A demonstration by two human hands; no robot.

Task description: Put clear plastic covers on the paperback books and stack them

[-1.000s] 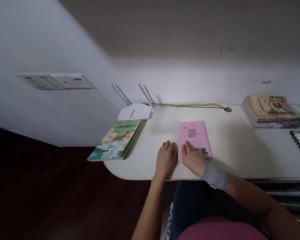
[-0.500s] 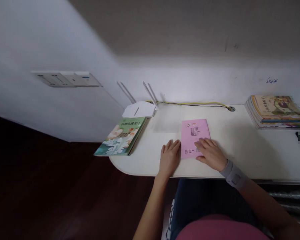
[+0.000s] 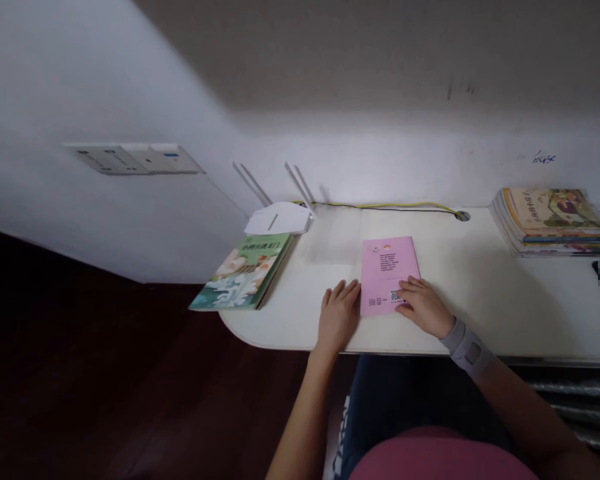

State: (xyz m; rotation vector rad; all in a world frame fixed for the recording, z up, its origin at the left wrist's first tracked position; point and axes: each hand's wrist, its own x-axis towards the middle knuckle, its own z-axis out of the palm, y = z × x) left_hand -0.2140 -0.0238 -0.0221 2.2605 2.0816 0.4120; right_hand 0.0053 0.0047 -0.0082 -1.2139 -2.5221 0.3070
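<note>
A thin pink booklet (image 3: 387, 267) lies flat on the white desk, with printed text, small pictures and a square code on its upper face. My left hand (image 3: 339, 317) rests on the desk along the booklet's left edge, fingers stretched out. On the lower right part of the booklet lies my right hand (image 3: 425, 307), its fingers extended over the edge and partly covering the square code. A grey band (image 3: 467, 347) is wrapped around my right wrist. Neither hand grips the booklet.
A stack of green-covered books (image 3: 245, 273) juts past the desk's (image 3: 280, 333) left end. Behind it stands a white router (image 3: 277, 219) with upright antennas. A yellow cable (image 3: 405, 205) runs to a desk hole. More books (image 3: 555, 223) are piled at right, near a dark-edged device (image 3: 596, 270).
My right hand has slid slightly to the right on the pink booklet, uncovering more of the square code. My left hand stays almost where it was.
</note>
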